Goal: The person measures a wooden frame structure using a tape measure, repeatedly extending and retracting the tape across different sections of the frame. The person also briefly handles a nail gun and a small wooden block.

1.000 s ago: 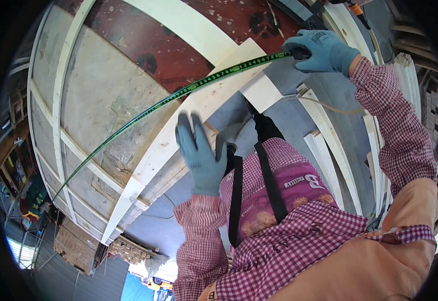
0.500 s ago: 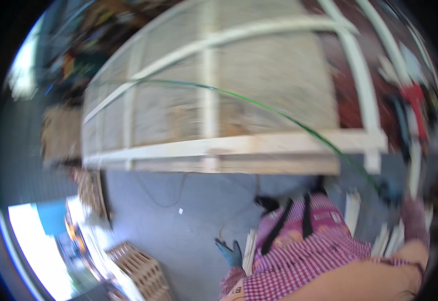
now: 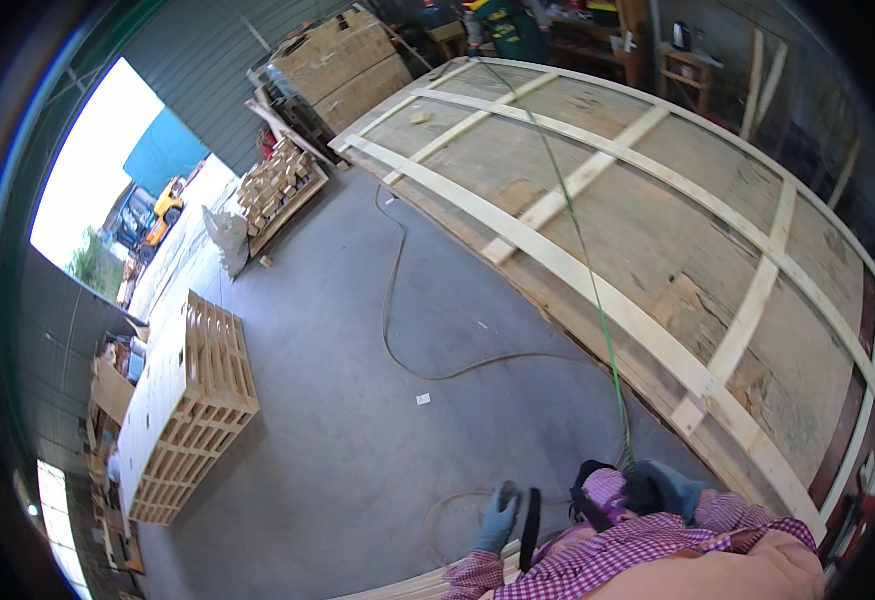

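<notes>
My left hand (image 3: 498,516), in a grey-blue glove, is raised at the lower middle with its fingers apart and nothing in it. My right hand (image 3: 681,488), in a similar glove, is near my body by the frame's near edge, partly hidden by dark material. A long thin green strap (image 3: 585,265) comes down to it and is closed in its fingers. The strap runs diagonally over a large pale wooden lattice frame (image 3: 547,232), laid on worn wooden panels (image 3: 647,225). At the far end, a co-worker's gloved hand (image 3: 474,48) is near the strap.
A stack of slatted wooden pallets (image 3: 212,375) stands left on the grey floor (image 3: 327,450). A thin hose (image 3: 387,310) winds across the floor. Beyond are a pallet of wood blocks (image 3: 282,190), cartons (image 3: 342,65) and a yellow forklift (image 3: 162,205) outside. Pale wood strips (image 3: 407,585) lie near me.
My view has swung left, bringing the pallets and doorway into fuller sight. My right hand has come from the far right side in toward my body, with the green strap following.
</notes>
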`<control>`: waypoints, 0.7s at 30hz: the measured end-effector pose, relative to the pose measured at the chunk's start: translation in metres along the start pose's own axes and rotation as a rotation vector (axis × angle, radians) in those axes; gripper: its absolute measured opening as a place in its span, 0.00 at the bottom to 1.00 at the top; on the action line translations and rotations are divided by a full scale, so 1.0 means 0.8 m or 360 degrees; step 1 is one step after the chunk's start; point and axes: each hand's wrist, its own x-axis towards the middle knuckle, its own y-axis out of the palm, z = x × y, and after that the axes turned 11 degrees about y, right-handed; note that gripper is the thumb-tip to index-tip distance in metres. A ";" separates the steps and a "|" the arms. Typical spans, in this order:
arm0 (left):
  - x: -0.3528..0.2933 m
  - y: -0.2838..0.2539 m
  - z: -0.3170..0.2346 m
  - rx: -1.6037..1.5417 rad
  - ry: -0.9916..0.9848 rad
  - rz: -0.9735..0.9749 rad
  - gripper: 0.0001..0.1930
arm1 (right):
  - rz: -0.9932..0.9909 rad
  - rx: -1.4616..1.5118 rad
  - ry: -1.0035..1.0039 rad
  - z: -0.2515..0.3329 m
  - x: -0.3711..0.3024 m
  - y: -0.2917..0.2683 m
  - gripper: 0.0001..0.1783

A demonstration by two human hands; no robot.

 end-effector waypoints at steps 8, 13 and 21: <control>0.251 -0.085 -0.152 -0.1164 -0.0590 0.0173 0.28 | -0.0166 0.0040 -0.0113 0.174 0.381 0.146 0.28; 0.399 -0.257 -0.164 -0.0868 -0.0563 0.0046 0.18 | 0.0301 -0.0241 0.0095 0.329 0.512 0.234 0.24; 0.564 -0.454 -0.265 -0.0975 -0.0813 0.0177 0.26 | 0.0411 -0.1907 0.0307 0.471 0.775 0.323 0.38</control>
